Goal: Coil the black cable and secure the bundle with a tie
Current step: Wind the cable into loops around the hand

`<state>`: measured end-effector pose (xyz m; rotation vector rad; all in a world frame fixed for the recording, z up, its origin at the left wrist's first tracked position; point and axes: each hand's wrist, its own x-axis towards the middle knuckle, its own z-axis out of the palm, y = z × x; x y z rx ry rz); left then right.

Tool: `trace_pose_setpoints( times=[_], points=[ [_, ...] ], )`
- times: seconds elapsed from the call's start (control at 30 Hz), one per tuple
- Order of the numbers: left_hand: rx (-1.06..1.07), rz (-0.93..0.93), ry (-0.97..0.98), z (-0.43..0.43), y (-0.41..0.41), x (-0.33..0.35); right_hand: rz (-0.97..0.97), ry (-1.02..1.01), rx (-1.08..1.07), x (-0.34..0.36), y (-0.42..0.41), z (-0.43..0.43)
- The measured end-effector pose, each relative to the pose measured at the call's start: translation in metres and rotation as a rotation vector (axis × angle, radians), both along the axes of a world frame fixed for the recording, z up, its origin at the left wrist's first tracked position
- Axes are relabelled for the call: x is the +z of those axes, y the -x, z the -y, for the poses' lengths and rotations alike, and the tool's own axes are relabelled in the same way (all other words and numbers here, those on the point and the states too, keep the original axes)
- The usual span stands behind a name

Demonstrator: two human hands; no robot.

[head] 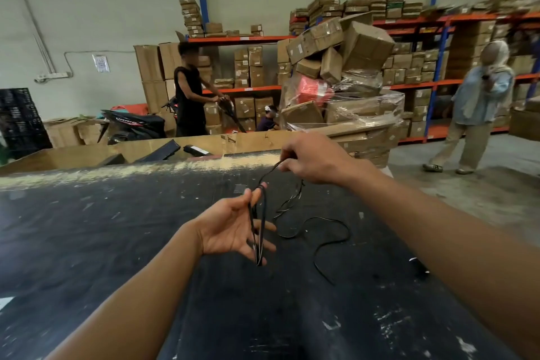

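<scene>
A thin black cable [321, 220] lies in loose curves on the dark worktable [117, 242]. My left hand [233, 228] is palm up over the table's middle, with a few narrow loops of the cable hanging between thumb and fingers. My right hand [315, 159] is raised farther back and to the right, pinching a strand that runs down to the left hand. The cable's loose tail snakes right and toward me on the table. I see no tie.
A small dark object [419, 266] lies on the table at the right. Behind the table's far edge is a cardboard bin [87, 153] with black parts. Beyond are a wrapped pallet of boxes [342, 81], shelving, and two people [188, 96] [473, 108].
</scene>
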<state>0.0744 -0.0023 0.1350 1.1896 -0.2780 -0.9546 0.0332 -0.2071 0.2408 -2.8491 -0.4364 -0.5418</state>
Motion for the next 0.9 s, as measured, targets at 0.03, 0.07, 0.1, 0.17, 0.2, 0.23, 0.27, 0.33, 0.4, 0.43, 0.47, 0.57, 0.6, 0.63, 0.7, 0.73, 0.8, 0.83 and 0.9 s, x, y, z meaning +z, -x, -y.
trace_pose_setpoints(
  times=[0.03,0.07,0.1,0.17,0.2,0.23,0.27,0.33,0.4,0.43,0.47,0.57,0.6,0.63,0.7,0.73,0.8,0.83,0.9],
  points=[
    [0.035,0.001,0.021,0.0,-0.005,0.003,-0.027,-0.041,0.011,-0.002,0.006,-0.003],
    [0.066,0.004,0.041,0.0,-0.01,0.006,-0.076,-0.106,0.028,-0.007,0.011,-0.007],
    [0.086,0.014,0.061,0.0,-0.015,0.01,-0.131,-0.171,0.042,-0.013,0.017,-0.011],
    [0.079,0.048,0.119,0.001,-0.021,0.019,-0.237,-0.283,0.05,-0.031,0.028,-0.018],
    [0.069,0.066,0.165,0.002,-0.022,0.023,-0.291,-0.343,0.049,-0.041,0.033,-0.022],
    [0.075,0.08,0.207,0.003,-0.023,0.027,-0.343,-0.409,0.052,-0.051,0.038,-0.026],
    [0.096,0.085,0.234,0.004,-0.024,0.031,-0.385,-0.469,0.06,-0.06,0.043,-0.029],
    [0.155,0.086,0.257,0.005,-0.026,0.037,-0.44,-0.558,0.078,-0.075,0.048,-0.033],
    [0.179,0.093,0.278,0.004,-0.027,0.041,-0.458,-0.649,0.089,-0.087,0.051,-0.036],
    [0.182,0.093,0.284,0.003,-0.028,0.041,-0.463,-0.695,0.098,-0.094,0.052,-0.036],
    [0.185,0.092,0.288,0.002,-0.028,0.041,-0.47,-0.731,0.11,-0.1,0.053,-0.037],
    [0.177,0.084,0.302,-0.002,-0.027,0.041,-0.485,-0.762,0.135,-0.117,0.054,-0.038],
    [0.168,0.087,0.307,-0.004,-0.026,0.042,-0.484,-0.753,0.137,-0.121,0.053,-0.038],
    [0.154,0.092,0.317,-0.006,-0.025,0.042,-0.484,-0.74,0.142,-0.125,0.051,-0.037],
    [0.117,0.096,0.34,-0.009,-0.023,0.044,-0.507,-0.731,0.162,-0.131,0.048,-0.036],
    [0.104,0.097,0.348,-0.01,-0.021,0.044,-0.526,-0.737,0.171,-0.133,0.046,-0.035],
    [0.079,0.091,0.352,-0.011,-0.018,0.045,-0.552,-0.73,0.19,-0.136,0.042,-0.032],
    [0.064,0.091,0.355,-0.011,-0.016,0.045,-0.557,-0.719,0.202,-0.136,0.04,-0.03],
    [0.048,0.093,0.366,-0.011,-0.011,0.046,-0.57,-0.703,0.23,-0.133,0.038,-0.03]
  ],
)
